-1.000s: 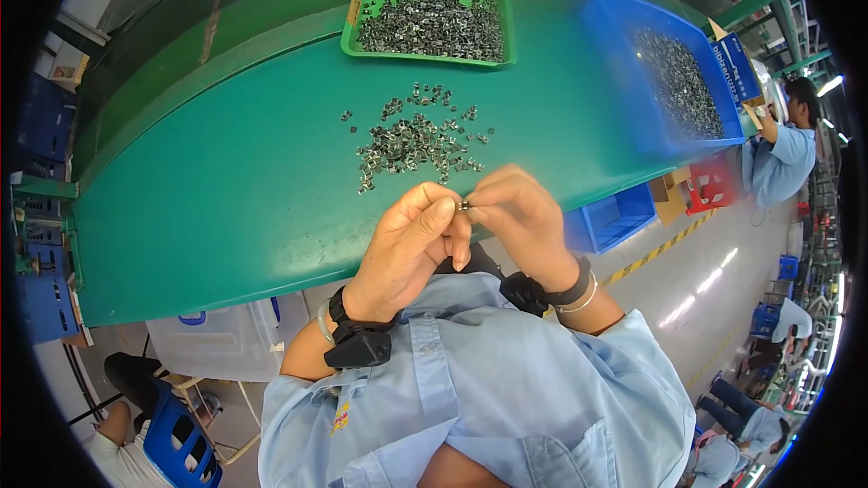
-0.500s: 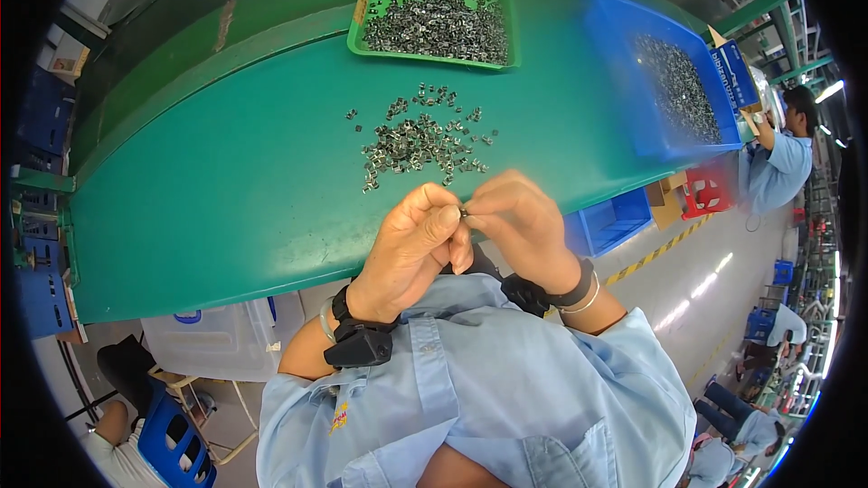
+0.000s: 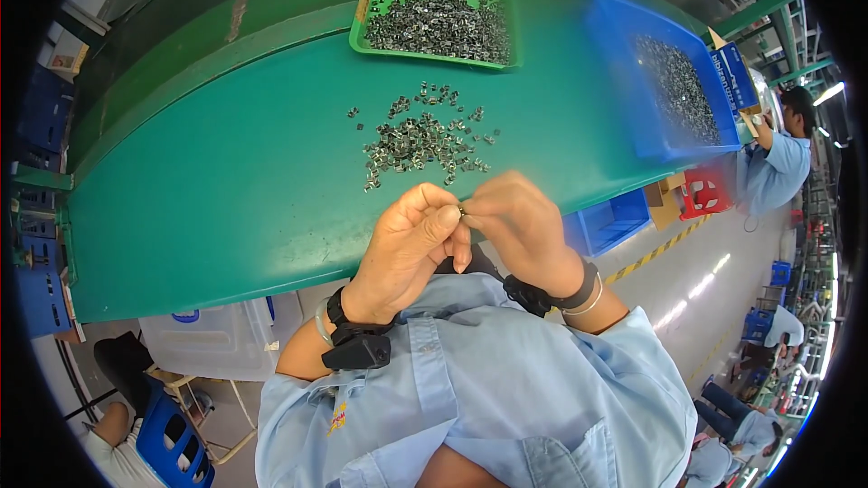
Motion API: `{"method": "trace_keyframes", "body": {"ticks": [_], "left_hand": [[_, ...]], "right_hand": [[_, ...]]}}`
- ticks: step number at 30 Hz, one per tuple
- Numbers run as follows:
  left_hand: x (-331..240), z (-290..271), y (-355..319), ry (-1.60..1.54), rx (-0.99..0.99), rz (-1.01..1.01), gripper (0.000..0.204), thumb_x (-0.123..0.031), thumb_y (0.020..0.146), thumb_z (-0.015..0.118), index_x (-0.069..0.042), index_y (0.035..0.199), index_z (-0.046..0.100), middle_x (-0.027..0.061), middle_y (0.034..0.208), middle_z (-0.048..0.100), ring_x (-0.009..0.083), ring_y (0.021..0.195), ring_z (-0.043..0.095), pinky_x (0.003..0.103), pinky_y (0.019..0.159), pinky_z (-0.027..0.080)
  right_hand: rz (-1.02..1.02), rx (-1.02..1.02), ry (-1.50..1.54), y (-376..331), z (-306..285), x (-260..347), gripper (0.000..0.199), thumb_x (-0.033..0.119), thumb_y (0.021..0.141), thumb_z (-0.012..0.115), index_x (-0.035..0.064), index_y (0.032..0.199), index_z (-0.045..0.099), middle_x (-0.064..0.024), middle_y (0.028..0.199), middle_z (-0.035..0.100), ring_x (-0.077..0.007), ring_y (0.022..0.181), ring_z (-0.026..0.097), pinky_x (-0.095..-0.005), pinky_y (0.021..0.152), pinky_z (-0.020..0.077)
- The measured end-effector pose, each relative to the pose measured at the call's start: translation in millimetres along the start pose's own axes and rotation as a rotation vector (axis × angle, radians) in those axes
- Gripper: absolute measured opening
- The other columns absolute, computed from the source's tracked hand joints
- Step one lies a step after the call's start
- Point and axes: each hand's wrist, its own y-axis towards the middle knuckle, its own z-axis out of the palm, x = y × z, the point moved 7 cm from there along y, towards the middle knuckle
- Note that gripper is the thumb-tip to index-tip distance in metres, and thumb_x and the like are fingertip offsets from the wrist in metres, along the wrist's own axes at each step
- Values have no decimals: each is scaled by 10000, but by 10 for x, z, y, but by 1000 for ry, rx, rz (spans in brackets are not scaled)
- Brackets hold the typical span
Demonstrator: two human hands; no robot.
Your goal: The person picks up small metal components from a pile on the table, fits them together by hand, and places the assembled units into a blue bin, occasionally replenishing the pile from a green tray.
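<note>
Above the table's near edge, my left hand and my right hand meet fingertip to fingertip. Pinched between them is a small dark metal part, mostly covered by the fingers. My left thumb and forefinger grip it from one side, my right fingertips from the other. Just beyond my hands, a loose pile of small black and silver metal parts is spread over the green tabletop. The held part looks like one of these, though its exact kind is too small to tell.
A green tray full of similar parts stands at the far side. At the right, a big blue bin holds more, with an empty-looking blue crate below it. A co-worker is at the far right; a clear plastic box lies lower left.
Both hands stay nearly in place, still pinching the small part. The view has shifted very slightly; the pile and trays look the same.
</note>
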Motion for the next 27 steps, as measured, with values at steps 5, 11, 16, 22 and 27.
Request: {"method": "trace_keyframes", "body": {"ticks": [5, 11, 16, 22, 27], "left_hand": [[15, -15, 9, 27, -5, -13, 160, -207, 937, 530, -54, 968, 499, 91, 742, 592, 178, 604, 565, 307, 554, 466], [12, -34, 18, 131, -61, -31, 158, -207, 947, 510, -52, 934, 485, 84, 745, 583, 171, 608, 559, 295, 554, 462], [6, -30, 13, 103, -79, -22, 174, -223, 957, 491, -52, 929, 484, 82, 770, 583, 166, 623, 561, 288, 556, 463], [-4, -42, 8, 137, -73, -30, 181, -230, 966, 471, -53, 931, 486, 81, 781, 584, 168, 640, 564, 288, 561, 465], [-8, -34, -5, 139, -81, -29, 176, -223, 968, 466, -51, 933, 489, 80, 788, 585, 169, 652, 565, 290, 565, 467]], "right_hand": [[15, -6, 2, -18, 11, -17, 161, -28, 774, 642, 49, 904, 584, -86, 817, 604, -236, 739, 579, -318, 630, 463], [62, -16, 28, -43, 15, -118, 145, -11, 780, 655, 46, 894, 585, -90, 820, 607, -224, 728, 587, -311, 622, 470], [137, -40, 96, -69, 0, -185, 143, -12, 779, 661, 41, 887, 585, -89, 821, 608, -203, 733, 595, -297, 623, 480], [135, -35, 89, -67, 7, -193, 148, -20, 778, 660, 39, 890, 584, -91, 823, 607, -195, 731, 597, -287, 621, 484], [146, -35, 92, -76, 15, -196, 147, -29, 776, 659, 39, 884, 586, -89, 822, 606, -193, 732, 597, -286, 619, 483]]}}
